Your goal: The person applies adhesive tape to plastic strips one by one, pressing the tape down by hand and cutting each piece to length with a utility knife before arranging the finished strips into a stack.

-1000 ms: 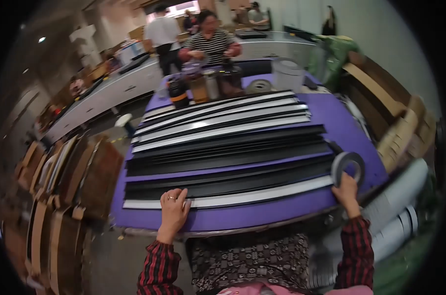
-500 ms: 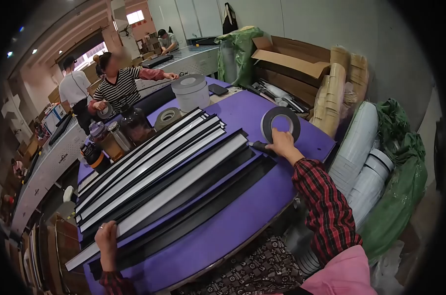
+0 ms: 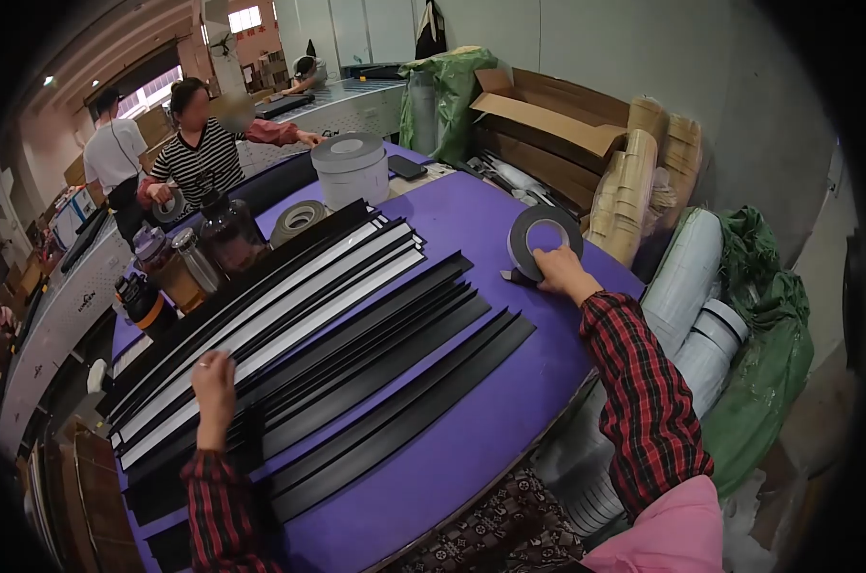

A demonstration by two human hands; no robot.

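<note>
"Where's the tape roll point(image 3: 520, 235)?"
"In the right grip point(image 3: 563, 271), clasped at its rim; likely firm, light, best held there."
"The left grip point(image 3: 213, 387)?"
"Curled above the strips point(image 3: 395, 368); can't tell if empty."

Purple table point(image 3: 519, 396) carries long strips point(image 3: 375, 372) (black, some white-faced).

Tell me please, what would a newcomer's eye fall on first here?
Probably the black and white strips, laid in slanting rows across the purple table. Next, likely the roll of tape toward the table's right side, with the right hand on it; the left hand is over the strips.
</note>
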